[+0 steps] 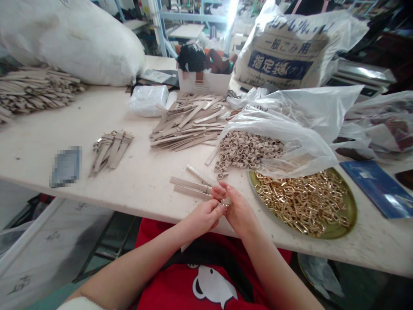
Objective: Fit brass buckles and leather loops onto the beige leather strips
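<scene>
Near the table's front edge my left hand (pixel 206 216) and my right hand (pixel 238 211) meet. Between their fingers is a beige strap (pixel 227 201), its lower end hanging below my left hand; both hands are closed on it. Just beyond the hands a few loose beige straps (pixel 190 192) lie on the table. Small beige loops (pixel 243 148) spill from a clear plastic bag (pixel 290 129). To the right of my hands, gold buckles (pixel 300 200) fill a round dish (pixel 351 211).
A pile of straps (pixel 190 122) lies mid-table, with a smaller bundle (pixel 111 148) to its left. Behind stand a white box (pixel 204 82) and large filled sacks. A blue flat packet (pixel 379 187) lies at the right.
</scene>
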